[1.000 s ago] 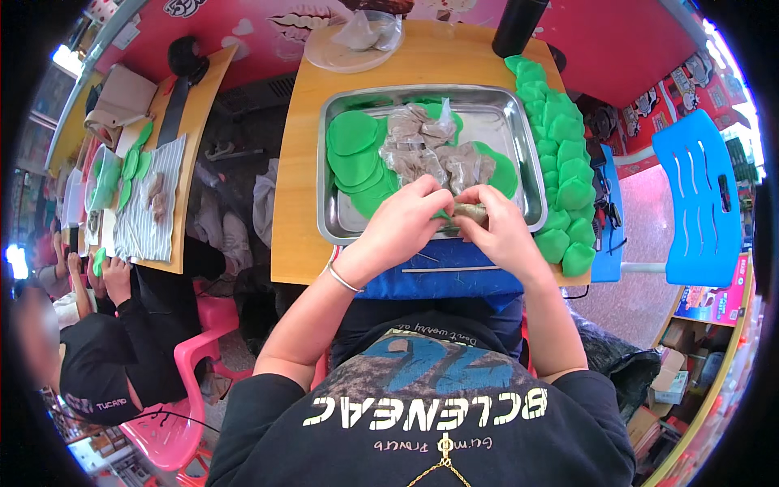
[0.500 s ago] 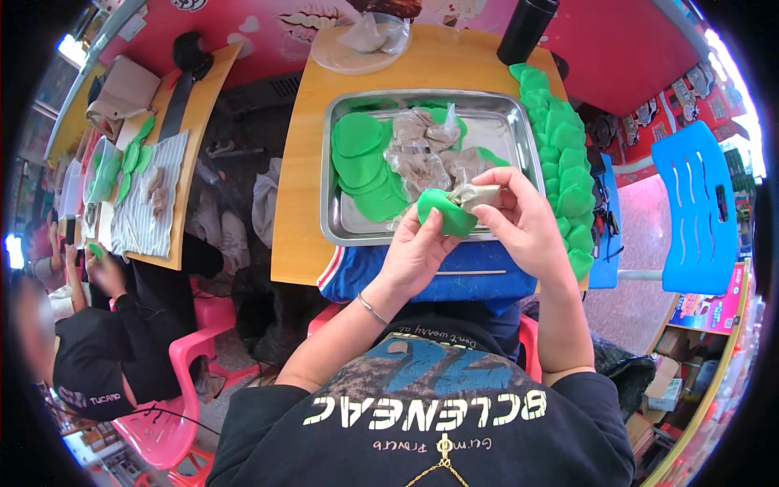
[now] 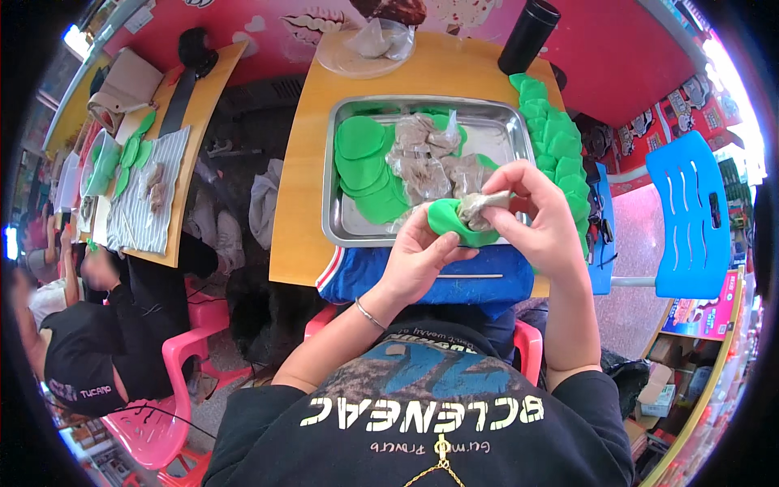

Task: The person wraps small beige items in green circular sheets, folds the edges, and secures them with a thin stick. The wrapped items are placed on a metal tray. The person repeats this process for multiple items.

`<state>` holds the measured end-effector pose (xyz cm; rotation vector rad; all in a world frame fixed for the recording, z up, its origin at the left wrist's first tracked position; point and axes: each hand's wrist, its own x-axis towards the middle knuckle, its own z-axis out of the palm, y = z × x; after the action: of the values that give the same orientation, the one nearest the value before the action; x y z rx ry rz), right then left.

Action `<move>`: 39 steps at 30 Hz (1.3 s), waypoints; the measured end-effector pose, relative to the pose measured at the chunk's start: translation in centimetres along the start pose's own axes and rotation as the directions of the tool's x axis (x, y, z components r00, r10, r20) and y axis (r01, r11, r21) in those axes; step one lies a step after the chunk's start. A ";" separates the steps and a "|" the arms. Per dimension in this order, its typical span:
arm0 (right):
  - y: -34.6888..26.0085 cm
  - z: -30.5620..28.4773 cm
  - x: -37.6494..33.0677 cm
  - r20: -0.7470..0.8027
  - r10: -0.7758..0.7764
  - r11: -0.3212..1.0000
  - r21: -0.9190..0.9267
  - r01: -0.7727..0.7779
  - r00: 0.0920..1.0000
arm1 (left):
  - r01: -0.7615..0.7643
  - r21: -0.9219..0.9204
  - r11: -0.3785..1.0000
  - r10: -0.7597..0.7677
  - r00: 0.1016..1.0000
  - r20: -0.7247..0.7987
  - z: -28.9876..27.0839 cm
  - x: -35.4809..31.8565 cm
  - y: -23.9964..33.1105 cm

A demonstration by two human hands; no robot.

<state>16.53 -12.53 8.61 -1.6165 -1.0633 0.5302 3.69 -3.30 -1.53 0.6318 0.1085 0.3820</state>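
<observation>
Curled around a round flat green dough piece (image 3: 456, 223): left hand (image 3: 422, 256), palm up, fingers bent under it like a little cup, thumb lying along the near edge. Pinched together on a grey-brown lump of filling (image 3: 480, 207): fingertips of the right hand (image 3: 540, 215), thumb and pointer squeezing it from above, other fingers bent over. Lump sitting right in the middle of the green dough piece, touching it. Both held up in the air, just above the near rim of the shiny metal tray (image 3: 345, 227), close to the body.

Left wrist bent back, thin silver bracelet (image 3: 369, 312) around it, bare forearm coming up from the lower left. Right forearm coming up from the lower right, elbow tucked in, wrist turned so the back of the hand faces up.

Inside the tray: a pile of flat green rounds (image 3: 365, 162) on the left side, small clear bags of grey filling (image 3: 426, 154) in the middle. Tray resting on a yellow wooden table (image 3: 300, 187). Along the right edge of the table, a long row of folded green dumplings (image 3: 552, 130). At the far edge, a tall black cup (image 3: 527, 36) and a round plate with a plastic bag (image 3: 365, 45). Under the hands, blue cloth (image 3: 430, 284) over the lap. Well off to the right, a blue plastic chair (image 3: 690, 211). Off to the left, another table with a striped cloth (image 3: 146, 203), and another person in black (image 3: 81, 349) sitting there.
</observation>
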 end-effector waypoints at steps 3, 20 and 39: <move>0.5 0.3 0.4 0.049 0.080 0.986 -0.153 -0.071 0.996 | -0.022 -0.088 0.996 0.024 0.999 0.022 0.0 0.2 0.3; -0.2 0.3 -1.5 0.243 -0.130 0.857 -0.459 0.232 0.961 | 0.039 0.017 0.999 -0.039 0.998 -0.050 0.4 -0.1 0.5; 3.7 4.1 -2.4 -0.214 -0.021 1.000 0.003 0.023 0.977 | -0.212 0.607 0.766 0.215 0.974 0.068 -0.5 0.7 1.6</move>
<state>13.46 -12.48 3.43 -1.6151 -0.9169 0.3349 3.76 -1.59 -1.01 1.3008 0.1690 0.5780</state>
